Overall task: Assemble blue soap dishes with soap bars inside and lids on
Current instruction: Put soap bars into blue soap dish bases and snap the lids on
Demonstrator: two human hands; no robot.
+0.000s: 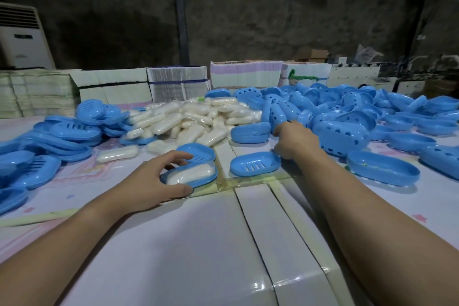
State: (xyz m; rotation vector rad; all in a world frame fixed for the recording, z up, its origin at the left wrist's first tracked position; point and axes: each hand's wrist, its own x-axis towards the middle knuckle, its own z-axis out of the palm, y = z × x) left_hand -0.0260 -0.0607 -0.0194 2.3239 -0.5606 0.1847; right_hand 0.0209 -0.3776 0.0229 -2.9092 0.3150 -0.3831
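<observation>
Nearest on the white table, the person's left hand curls thumb and fingers around a blue soap dish with a wrapped soap bar lying inside, no lid on. Just right sits an empty slotted dish. Beyond it, the right hand reaches into the blue pile of heart-punched lids; whether it grips one I cannot tell. Farther back lies the soap heap. The step probably goes best by holding the dish steady, seating the bar flat, then lowering a lid squarely.
</observation>
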